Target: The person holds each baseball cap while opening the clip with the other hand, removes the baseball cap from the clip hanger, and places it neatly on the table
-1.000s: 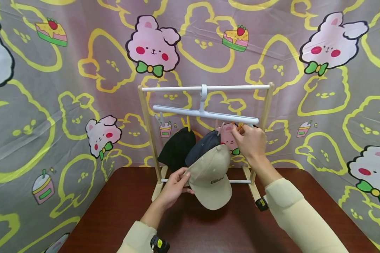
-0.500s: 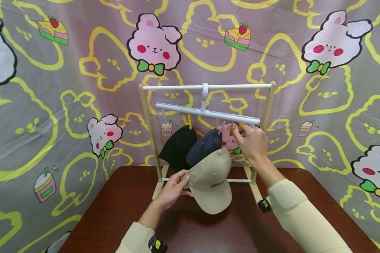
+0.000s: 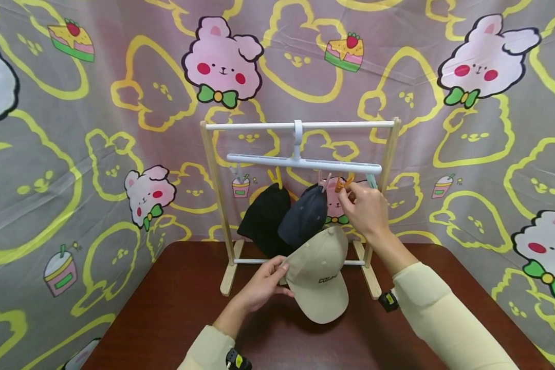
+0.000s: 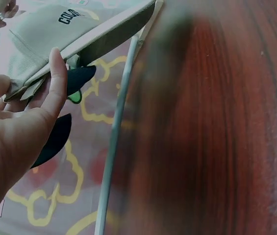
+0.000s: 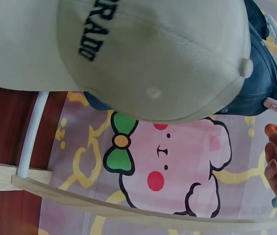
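Through the head view I had the left hand (image 3: pixel 265 282) pinching the beige cap (image 3: pixel 321 272) by its side edge, thumb against the fingers, the cap tilted with its brim downward above the brown table (image 3: pixel 157 308). The right hand (image 3: pixel 365 208) was up near the right end of the white hanger (image 3: pixel 305 163), thumb and forefinger drawn narrow on an orange clip (image 3: pixel 339 185), well above the crown of the beige cap and apart from it. The hanger hooked over the top rail (image 3: pixel 250 126) of a wooden rack, sloping slightly down to the right. To the left of my right hand, the dark blue cap (image 3: pixel 305 213) hung from a pink clip (image 3: pixel 327 182) and the black hat (image 3: pixel 265 216) from a yellow clip (image 3: pixel 277 179). On the left wrist view I saw the cap's edge held between thumb and fingers, part of the dark lettering (image 4: pixel 69 16) showing on the front. On the right wrist view the beige cap filled the upper part, overlapping the dark blue cap behind it; my right fingers showed only partly at the edge, touching the orange clip, with the pink one just beside.
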`<state>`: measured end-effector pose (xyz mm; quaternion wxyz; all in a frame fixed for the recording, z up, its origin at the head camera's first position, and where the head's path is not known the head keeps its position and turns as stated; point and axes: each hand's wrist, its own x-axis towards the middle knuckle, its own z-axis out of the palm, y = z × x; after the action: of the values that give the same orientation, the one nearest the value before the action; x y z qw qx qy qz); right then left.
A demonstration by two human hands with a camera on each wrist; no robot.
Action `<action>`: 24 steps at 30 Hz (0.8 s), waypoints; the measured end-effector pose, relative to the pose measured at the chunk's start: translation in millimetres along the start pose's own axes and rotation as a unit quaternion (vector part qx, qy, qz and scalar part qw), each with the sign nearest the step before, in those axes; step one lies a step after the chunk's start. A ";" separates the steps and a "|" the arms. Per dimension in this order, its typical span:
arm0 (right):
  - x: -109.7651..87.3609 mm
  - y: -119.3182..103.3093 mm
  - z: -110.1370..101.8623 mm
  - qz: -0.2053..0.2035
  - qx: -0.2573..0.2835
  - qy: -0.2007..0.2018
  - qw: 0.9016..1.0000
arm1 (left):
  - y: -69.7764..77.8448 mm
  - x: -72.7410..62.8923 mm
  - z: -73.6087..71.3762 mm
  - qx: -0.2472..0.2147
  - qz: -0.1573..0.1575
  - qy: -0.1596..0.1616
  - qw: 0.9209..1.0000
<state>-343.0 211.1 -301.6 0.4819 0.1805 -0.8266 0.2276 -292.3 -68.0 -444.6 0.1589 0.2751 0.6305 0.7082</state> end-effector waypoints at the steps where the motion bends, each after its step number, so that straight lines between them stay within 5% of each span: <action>1: -0.1 0.8 0.0 -0.001 0.006 -0.006 1.000 | -1.7 0.9 1.0 0.000 -0.002 -0.001 1.000; 13: -2.9 5.7 -1.5 -0.001 0.054 -0.077 0.996 | -15.6 6.6 10.3 -0.012 -0.022 0.007 1.000; 24: -3.7 9.9 -4.1 -0.007 0.047 -0.103 0.994 | -22.6 13.2 24.5 0.041 -0.027 -0.024 0.999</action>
<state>-343.5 221.9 -305.0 0.3867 0.2315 -0.8591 0.2426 -291.1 -37.3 -463.0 0.1819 0.2809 0.6623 0.6704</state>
